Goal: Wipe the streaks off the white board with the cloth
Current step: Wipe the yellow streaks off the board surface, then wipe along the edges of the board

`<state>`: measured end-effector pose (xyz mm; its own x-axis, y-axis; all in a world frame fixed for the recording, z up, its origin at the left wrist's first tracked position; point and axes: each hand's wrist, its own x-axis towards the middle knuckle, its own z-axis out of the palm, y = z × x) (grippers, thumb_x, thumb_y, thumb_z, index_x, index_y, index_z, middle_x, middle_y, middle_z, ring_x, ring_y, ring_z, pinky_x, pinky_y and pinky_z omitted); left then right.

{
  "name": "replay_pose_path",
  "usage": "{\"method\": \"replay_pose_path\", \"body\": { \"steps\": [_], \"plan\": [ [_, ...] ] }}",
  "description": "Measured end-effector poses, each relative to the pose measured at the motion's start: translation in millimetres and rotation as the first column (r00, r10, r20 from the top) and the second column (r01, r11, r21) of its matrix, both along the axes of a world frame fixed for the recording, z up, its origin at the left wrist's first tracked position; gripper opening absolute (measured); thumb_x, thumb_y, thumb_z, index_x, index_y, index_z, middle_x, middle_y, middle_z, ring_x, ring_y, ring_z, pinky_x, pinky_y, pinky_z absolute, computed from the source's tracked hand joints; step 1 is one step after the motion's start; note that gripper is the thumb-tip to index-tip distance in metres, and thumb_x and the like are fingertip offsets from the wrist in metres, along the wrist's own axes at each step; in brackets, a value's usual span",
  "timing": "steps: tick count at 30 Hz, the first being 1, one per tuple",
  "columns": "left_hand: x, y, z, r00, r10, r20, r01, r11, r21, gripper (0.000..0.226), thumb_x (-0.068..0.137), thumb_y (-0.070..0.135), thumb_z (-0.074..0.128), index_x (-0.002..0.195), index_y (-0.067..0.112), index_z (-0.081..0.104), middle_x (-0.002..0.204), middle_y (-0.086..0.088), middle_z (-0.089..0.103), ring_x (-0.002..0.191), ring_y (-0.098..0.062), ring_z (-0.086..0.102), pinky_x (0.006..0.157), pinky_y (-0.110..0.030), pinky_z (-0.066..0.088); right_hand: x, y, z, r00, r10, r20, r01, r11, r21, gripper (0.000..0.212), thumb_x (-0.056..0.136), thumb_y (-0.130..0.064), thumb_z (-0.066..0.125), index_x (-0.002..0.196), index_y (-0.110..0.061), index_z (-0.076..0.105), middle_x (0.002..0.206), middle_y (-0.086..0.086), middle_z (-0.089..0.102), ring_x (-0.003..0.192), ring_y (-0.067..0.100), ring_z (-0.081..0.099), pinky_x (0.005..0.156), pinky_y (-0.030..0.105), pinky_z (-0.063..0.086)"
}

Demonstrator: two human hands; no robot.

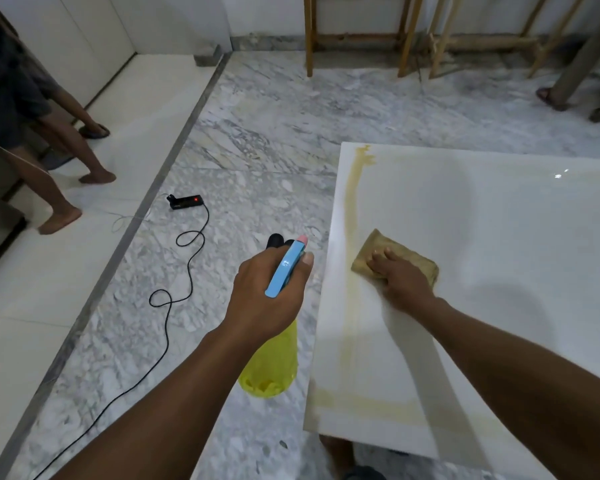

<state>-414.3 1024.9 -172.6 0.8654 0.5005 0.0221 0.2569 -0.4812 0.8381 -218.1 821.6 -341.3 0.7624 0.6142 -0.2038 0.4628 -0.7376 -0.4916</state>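
Note:
A glossy white board fills the right half of the head view, raised above the floor. Yellowish streaks run down its left edge and along its near edge. A folded brown cloth lies flat on the board beside the left streak. My right hand presses down on the cloth with fingers spread. My left hand hovers left of the board over the floor, gripping a spray bottle with a yellow body and blue trigger head.
The floor is grey-white marble. A black power strip with a red light lies to the left, its cable snaking toward me. A barefoot person stands at far left. Wooden frames lean on the far wall.

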Motion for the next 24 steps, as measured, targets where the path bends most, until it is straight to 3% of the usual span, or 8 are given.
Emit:
{"method": "replay_pose_path", "body": {
  "steps": [5, 9, 12, 16, 18, 20, 22, 24],
  "plan": [
    [-57, -16, 16, 0.995, -0.068, 0.068, 0.065, 0.997, 0.044, 0.032, 0.098, 0.051, 0.056, 0.088, 0.02, 0.059, 0.074, -0.021, 0.06, 0.071, -0.039, 0.06, 0.064, -0.058, 0.061, -109, -30, 20, 1.0, 0.008, -0.027, -0.01, 0.998, -0.058, 0.058, 0.095, -0.001, 0.052, 0.148, -0.021, 0.044, 0.16, -0.002, 0.033, 0.151, 0.018, 0.02, 0.117, 0.029, 0.018],
    [-120, -27, 27, 0.994, -0.089, 0.066, 0.086, 0.996, 0.034, 0.044, 0.102, 0.045, 0.06, 0.086, 0.005, 0.065, 0.067, -0.013, 0.056, 0.064, -0.036, 0.059, 0.06, -0.056, 0.061, -152, -46, 68, 0.95, -0.216, -0.224, 0.215, 0.976, -0.026, 0.047, 0.088, 0.004, 0.046, 0.125, -0.016, 0.067, 0.13, 0.014, 0.063, 0.118, 0.033, 0.059, 0.096, 0.036, 0.046],
    [-143, -22, 34, 0.994, -0.099, 0.055, 0.1, 0.995, 0.001, 0.042, 0.103, 0.044, 0.061, 0.089, 0.006, 0.07, 0.069, -0.017, 0.063, 0.065, -0.038, 0.062, 0.062, -0.057, 0.062, -166, -64, 118, 0.694, -0.381, -0.61, 0.613, 0.758, 0.224, 0.028, 0.084, 0.008, 0.047, 0.093, -0.003, 0.071, 0.093, 0.02, 0.069, 0.076, 0.03, 0.066, 0.059, 0.032, 0.052],
    [-131, -14, 43, 0.983, -0.185, 0.012, 0.185, 0.983, 0.019, 0.046, 0.096, 0.053, 0.059, 0.087, 0.011, 0.074, 0.074, -0.013, 0.072, 0.066, -0.031, 0.068, 0.065, -0.056, 0.063, -191, -91, 171, 0.325, 0.004, -0.946, 0.875, 0.378, 0.302, 0.018, 0.09, -0.014, 0.059, 0.09, 0.001, 0.069, 0.081, 0.016, 0.068, 0.065, 0.024, 0.069, 0.057, 0.031, 0.057],
    [-111, -12, 49, 0.968, -0.25, 0.001, 0.25, 0.968, 0.006, 0.043, 0.094, 0.056, 0.058, 0.088, 0.018, 0.076, 0.076, -0.008, 0.074, 0.07, -0.027, 0.072, 0.068, -0.056, 0.063, -203, -92, 174, 0.255, 0.191, -0.948, 0.95, 0.133, 0.283, 0.027, 0.085, -0.034, 0.067, 0.086, -0.007, 0.071, 0.076, 0.009, 0.069, 0.069, 0.025, 0.07, 0.067, 0.033, 0.059],
    [-92, -12, 52, 0.945, -0.325, -0.026, 0.326, 0.945, 0.02, 0.046, 0.094, 0.058, 0.056, 0.093, 0.017, 0.077, 0.078, -0.01, 0.075, 0.073, -0.028, 0.072, 0.071, -0.057, 0.063, -218, -84, 163, 0.205, 0.32, -0.925, 0.979, -0.068, 0.193, 0.045, 0.084, -0.053, 0.064, 0.101, -0.012, 0.074, 0.1, 0.01, 0.073, 0.092, 0.032, 0.072, 0.084, 0.047, 0.057],
    [-72, -13, 53, 0.908, -0.413, -0.068, 0.417, 0.908, 0.047, 0.053, 0.095, 0.06, 0.053, 0.089, 0.012, 0.074, 0.077, -0.012, 0.073, 0.072, -0.031, 0.071, 0.071, -0.058, 0.062, -222, -70, 154, 0.204, 0.398, -0.894, 0.975, -0.159, 0.152, 0.055, 0.086, -0.057, 0.06, 0.116, -0.013, 0.072, 0.12, 0.013, 0.07, 0.107, 0.036, 0.068, 0.092, 0.055, 0.053],
    [-54, -14, 53, 0.881, -0.462, -0.107, 0.468, 0.883, 0.036, 0.061, 0.093, 0.064, 0.052, 0.087, 0.006, 0.069, 0.075, -0.018, 0.07, 0.072, -0.037, 0.069, 0.07, -0.061, 0.06, -207, -56, 160, 0.173, 0.406, -0.897, 0.984, -0.115, 0.137, 0.058, 0.088, -0.049, 0.057, 0.129, -0.008, 0.065, 0.13, 0.017, 0.065, 0.11, 0.038, 0.067, 0.089, 0.055, 0.055]
  ]
}}
